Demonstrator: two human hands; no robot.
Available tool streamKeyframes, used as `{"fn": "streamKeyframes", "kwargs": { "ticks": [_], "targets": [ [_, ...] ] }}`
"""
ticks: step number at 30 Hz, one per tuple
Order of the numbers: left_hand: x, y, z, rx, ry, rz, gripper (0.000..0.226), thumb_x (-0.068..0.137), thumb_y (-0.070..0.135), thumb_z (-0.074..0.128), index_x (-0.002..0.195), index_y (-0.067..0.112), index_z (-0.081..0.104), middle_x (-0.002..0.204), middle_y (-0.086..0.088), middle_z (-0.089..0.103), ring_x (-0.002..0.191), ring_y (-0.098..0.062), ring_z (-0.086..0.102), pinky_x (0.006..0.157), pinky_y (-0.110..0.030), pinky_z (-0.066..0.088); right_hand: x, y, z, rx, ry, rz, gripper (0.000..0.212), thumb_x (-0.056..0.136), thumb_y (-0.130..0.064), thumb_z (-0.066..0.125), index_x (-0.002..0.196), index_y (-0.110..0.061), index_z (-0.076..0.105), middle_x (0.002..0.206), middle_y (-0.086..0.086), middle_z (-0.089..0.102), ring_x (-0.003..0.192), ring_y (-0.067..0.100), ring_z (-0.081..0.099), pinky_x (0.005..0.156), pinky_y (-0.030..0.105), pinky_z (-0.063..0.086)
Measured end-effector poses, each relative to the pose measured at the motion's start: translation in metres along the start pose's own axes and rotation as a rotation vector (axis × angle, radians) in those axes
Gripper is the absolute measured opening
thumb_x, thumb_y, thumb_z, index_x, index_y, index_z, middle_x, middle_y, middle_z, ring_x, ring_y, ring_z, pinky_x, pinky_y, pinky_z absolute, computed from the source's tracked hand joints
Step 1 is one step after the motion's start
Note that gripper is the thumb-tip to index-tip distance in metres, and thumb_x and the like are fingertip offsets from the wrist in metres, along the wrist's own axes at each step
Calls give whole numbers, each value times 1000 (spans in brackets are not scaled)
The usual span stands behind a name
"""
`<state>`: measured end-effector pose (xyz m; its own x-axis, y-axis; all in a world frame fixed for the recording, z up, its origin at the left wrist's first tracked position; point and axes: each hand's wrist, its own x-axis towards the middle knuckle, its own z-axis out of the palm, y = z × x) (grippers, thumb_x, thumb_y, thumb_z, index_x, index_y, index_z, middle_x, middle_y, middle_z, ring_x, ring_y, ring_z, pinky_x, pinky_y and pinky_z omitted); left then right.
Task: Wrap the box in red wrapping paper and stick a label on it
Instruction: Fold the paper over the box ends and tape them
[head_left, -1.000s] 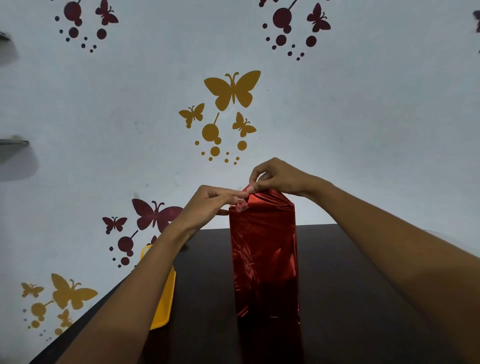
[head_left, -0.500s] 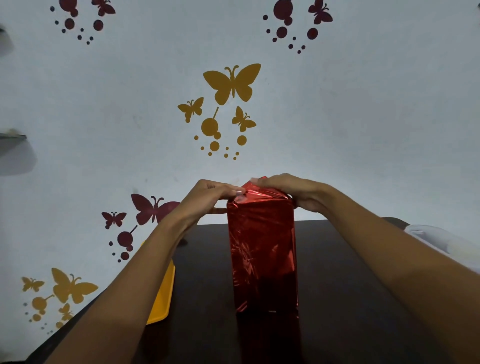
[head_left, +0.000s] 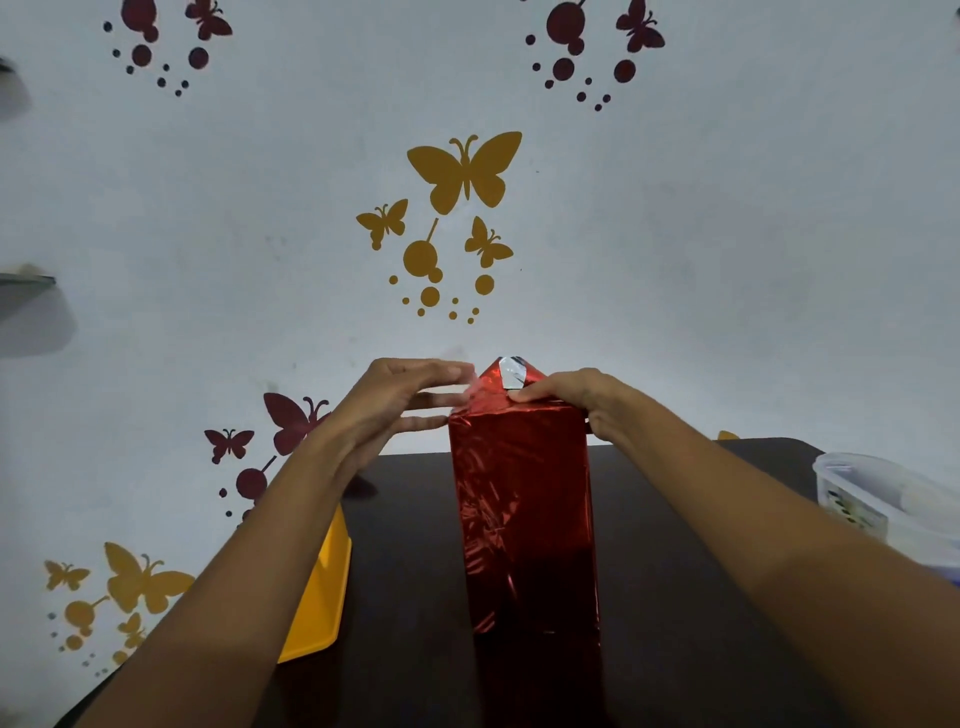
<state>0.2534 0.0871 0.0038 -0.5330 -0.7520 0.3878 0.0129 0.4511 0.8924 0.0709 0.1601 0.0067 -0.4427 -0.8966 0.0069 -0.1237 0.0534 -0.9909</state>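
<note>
A tall box (head_left: 522, 519) wrapped in shiny red foil paper stands upright on the dark table (head_left: 685, 597). At its top a pointed flap of paper (head_left: 511, 375) sticks up and shows a silver underside. My left hand (head_left: 400, 402) is at the box's upper left corner, fingers straight and pointing right, fingertips touching the paper. My right hand (head_left: 576, 397) lies over the top right edge and presses the paper down, its fingertips at the base of the flap. No label is visible.
A yellow tray (head_left: 322, 597) lies at the table's left edge, partly behind my left forearm. A clear plastic lidded container (head_left: 878, 493) sits at the right edge. A white wall with butterfly stickers stands close behind the table.
Both hands left the pinched top fold. The left hand opened with straight fingers at the left corner; the right hand shifted right onto the top edge. A pointed flap now stands up.
</note>
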Motion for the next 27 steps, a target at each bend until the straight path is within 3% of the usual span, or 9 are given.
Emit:
{"fn": "streamKeyframes", "kwargs": {
  "ticks": [3,6,9,12,17,21,23,27],
  "targets": [
    [4,4,5,-67,128,29,16,83,24,69,96,16,73,96,2,74,90,-14,70,83,-31,54,2,0,1,16,5,23,35,75,-11,76,102,-4,55,71,4,55,57,12,52,31,12,36],
    [7,8,20,46,189,104,9,81,23,72,88,19,75,87,3,74,78,-9,70,70,-23,55,3,3,4,15,3,39,27,73,-14,78,85,-6,55,74,3,56,60,12,53,36,14,40],
    [9,12,33,91,252,171,5,82,21,71,78,19,72,80,1,72,68,-9,69,58,-18,54,4,6,3,77,26,30,42,71,-13,79,104,-1,56,76,5,56,61,14,54,29,10,35],
    [11,12,36,124,335,290,10,87,23,67,80,17,70,76,2,72,65,-10,70,58,-17,54,6,8,1,76,33,14,60,69,-17,82,120,0,54,80,6,57,63,14,55,29,10,36],
    [6,11,37,179,223,309,14,90,22,61,82,14,69,76,0,72,66,-9,70,60,-17,55,9,10,-3,27,23,-16,62,69,-23,82,119,0,54,81,4,59,65,13,56,42,18,40],
    [8,7,36,222,286,359,11,85,17,67,77,24,70,74,9,70,66,-4,68,59,-14,52,9,9,-4,-18,-4,-49,58,68,-25,82,114,-1,56,81,3,60,68,14,57,49,21,41],
    [12,5,39,263,306,374,10,82,17,70,78,26,71,76,13,69,72,-6,68,64,-19,55,9,9,-5,-35,-9,-57,56,68,-26,82,112,-1,58,82,3,61,69,14,58,50,21,42],
    [19,1,48,510,325,439,10,82,22,71,90,18,75,85,10,71,72,4,63,73,-15,52,11,10,-5,-40,-3,-60,51,68,-26,83,106,-2,59,81,3,62,69,14,58,50,22,43]
  ]
}}
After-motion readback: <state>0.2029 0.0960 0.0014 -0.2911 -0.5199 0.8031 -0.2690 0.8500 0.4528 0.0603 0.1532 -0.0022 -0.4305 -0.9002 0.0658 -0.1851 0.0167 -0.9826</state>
